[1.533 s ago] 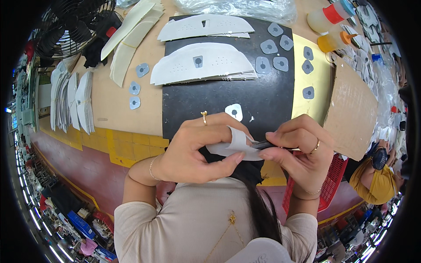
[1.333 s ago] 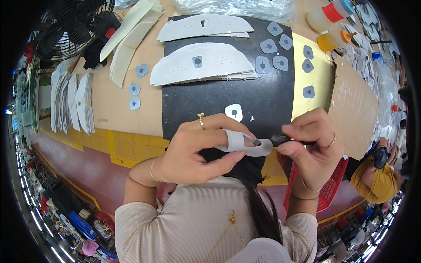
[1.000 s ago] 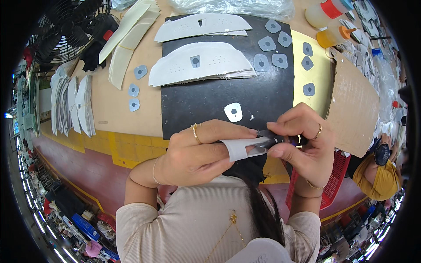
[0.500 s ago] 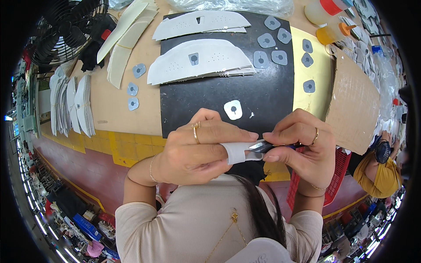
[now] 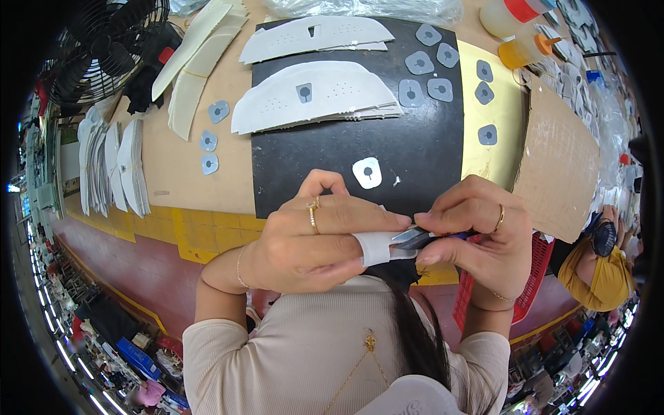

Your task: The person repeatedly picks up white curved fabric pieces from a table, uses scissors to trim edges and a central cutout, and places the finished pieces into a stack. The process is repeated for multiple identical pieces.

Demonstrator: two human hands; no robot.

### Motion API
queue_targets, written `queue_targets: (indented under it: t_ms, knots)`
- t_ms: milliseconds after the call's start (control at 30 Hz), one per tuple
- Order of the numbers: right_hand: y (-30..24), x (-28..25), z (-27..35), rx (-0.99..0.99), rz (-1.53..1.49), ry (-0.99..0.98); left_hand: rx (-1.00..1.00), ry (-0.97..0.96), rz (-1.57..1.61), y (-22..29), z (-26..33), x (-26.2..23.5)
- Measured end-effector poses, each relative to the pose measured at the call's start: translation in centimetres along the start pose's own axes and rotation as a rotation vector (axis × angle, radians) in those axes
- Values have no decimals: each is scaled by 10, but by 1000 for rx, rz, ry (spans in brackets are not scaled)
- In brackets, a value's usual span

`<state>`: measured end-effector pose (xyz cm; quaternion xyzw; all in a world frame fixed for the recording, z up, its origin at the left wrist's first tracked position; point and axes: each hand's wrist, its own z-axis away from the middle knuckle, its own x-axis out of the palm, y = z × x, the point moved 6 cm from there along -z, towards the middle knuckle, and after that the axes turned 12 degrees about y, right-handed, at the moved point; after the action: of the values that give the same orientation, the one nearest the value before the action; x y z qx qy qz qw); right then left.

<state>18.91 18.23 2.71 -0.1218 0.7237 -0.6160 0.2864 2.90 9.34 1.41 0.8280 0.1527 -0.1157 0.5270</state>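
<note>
Moved left since over a second ago, to overlap the pale band: pinching a small bladed tool in the right hand, with tip leftward and long axis nearly sideways. Holding the band looped on the left hand, just left of the blade, with fingertips crowding its far side. Facing, across the black mat, a white patch, stacked white panels and, rightward, a cardboard sheet.

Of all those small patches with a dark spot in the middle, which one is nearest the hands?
The white patch alone on the front part of the black mat, just beyond the left hand. The other patches look greyer and lie farther off.
</note>
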Motion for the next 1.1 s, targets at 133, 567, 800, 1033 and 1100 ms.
queue_targets:
  t_ms: [133,567,800,1033,1100]
  knots:
    - [1,0,2,36,1,4,10,-8,-3,1,0,-1]
    - [-1,0,2,5,13,6,53,5,4,1,1,1]
    - [4,-4,4,1,-86,95,53,-6,9,1,1,1]
    - [46,-8,26,-59,-321,510,-150,155,-50,-6,2,1]
    - [43,3,37,-210,-12,406,-238,207,-80,-8,4,-2]
